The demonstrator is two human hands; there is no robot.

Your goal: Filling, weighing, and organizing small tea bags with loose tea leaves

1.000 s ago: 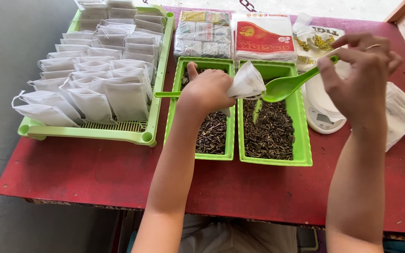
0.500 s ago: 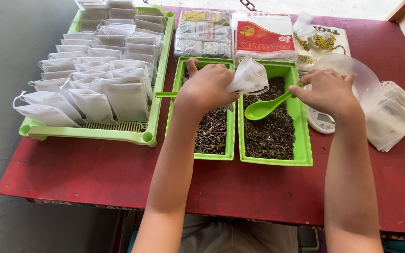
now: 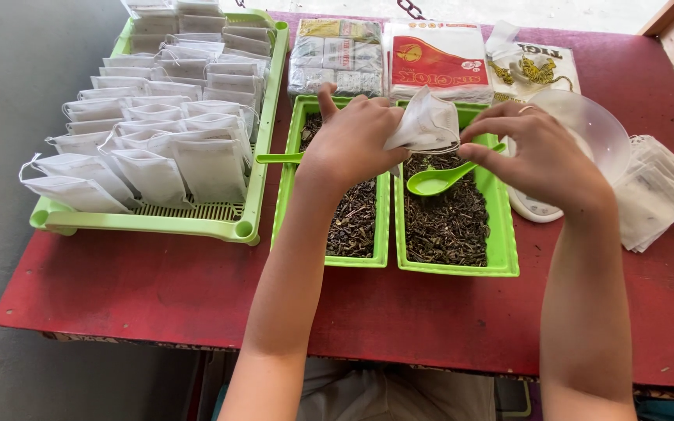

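My left hand (image 3: 350,143) holds a small white paper bag (image 3: 426,123) above the two green trays of dark loose tea. My right hand (image 3: 537,156) grips the handle of a green plastic spoon (image 3: 435,182) while its fingertips touch the bag's edge. The spoon's bowl looks empty and hovers just over the tea in the right tray (image 3: 501,234). The left tray (image 3: 285,195) lies partly under my left hand and forearm, and a second green spoon handle (image 3: 278,158) sticks out to its left.
A large green slotted tray (image 3: 196,222) at the left holds several filled white bags. A clear plastic bowl on a white scale (image 3: 596,129) and a pile of flat bags (image 3: 659,195) lie at the right. Packets (image 3: 388,58) stand at the back of the red table (image 3: 157,288).
My right hand came down from the bowl with the spoon, swept over the right tray, and now meets the bag at its edge. My left hand stayed over the trays.
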